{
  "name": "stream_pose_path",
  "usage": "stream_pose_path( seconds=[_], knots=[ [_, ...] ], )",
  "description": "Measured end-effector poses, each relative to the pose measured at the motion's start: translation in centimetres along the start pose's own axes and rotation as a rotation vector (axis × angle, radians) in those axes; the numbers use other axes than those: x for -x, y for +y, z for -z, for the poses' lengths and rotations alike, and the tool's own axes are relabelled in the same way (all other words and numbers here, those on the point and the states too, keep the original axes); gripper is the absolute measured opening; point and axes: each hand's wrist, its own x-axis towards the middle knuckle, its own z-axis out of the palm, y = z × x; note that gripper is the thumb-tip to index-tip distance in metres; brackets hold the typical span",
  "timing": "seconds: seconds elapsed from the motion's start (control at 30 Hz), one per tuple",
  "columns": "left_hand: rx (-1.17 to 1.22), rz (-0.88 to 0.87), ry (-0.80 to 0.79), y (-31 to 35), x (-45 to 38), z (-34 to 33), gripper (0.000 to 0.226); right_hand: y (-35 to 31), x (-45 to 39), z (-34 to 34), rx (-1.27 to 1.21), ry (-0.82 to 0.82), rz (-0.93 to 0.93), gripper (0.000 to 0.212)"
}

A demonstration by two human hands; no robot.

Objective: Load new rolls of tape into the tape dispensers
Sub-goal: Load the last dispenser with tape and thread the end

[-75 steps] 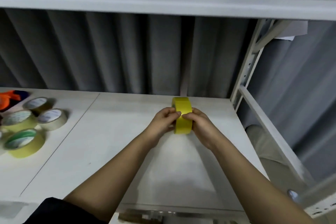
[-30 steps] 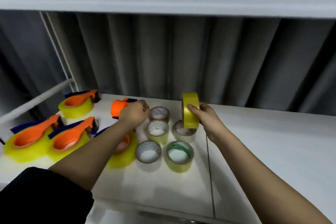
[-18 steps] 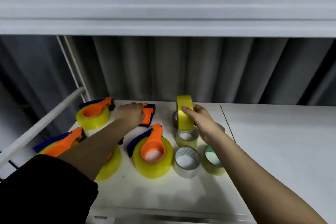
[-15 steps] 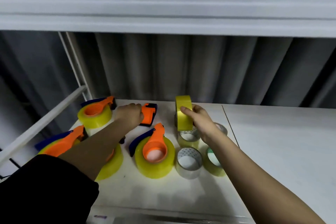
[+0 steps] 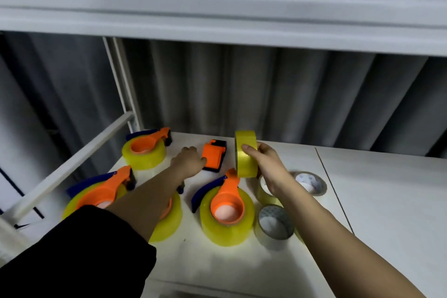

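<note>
The yellow tape roll (image 5: 246, 154) stands on edge above the tabletop (image 5: 377, 201), pinched by the right hand (image 5: 267, 164), thumb on its outer band. The left hand (image 5: 188, 161) has closed its fingers (image 5: 202, 159) onto the empty orange dispenser (image 5: 214, 155), which it was only reaching for a moment ago. Loaded dispensers (image 5: 225, 210) and spare rolls (image 5: 275, 225) lie around them.

Loaded dispenser (image 5: 167, 215) half under forearm

Glossy yellow tape roll (image 5: 246, 154) upright on edge, held above shelf; empty orange plastic dispenser w/ dark-blue base (image 5: 213, 158) just left, lying flat
</note>
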Motion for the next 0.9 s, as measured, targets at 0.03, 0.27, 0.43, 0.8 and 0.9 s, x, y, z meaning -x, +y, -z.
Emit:
stream_pose_path(
  seconds=[0.03,0.27,0.43,0.8,0.9],
  knots=[
    [-0.003,-0.011,-0.024,0.1,-0.3,0.2,0.046,0.0,-0.3,-0.5,0.006,0.009,0.007,0.027],
    [0.224,-0.144,-0.164,0.4,-2.9,0.3,0.03,-0.6,-0.4,-4.4,0.016,0.171,0.021,0.028],
    [0.374,-0.14,-0.195,0.2,-3.4,0.3,0.033,-0.7,-0.3,-6.5,-0.016,0.26,0.044,0.011],
    [0.833,-0.248,-0.006,0.8,-0.8,5.2,0.033,-1.5,-0.6,-7.8,0.016,0.347,0.122,0.024],
    [0.969,-0.306,0.081,0.0,0.7,6.3,0.022,-2.0,-0.1,-8.5,-0.052,0.346,0.164,0.026]
  ],
)
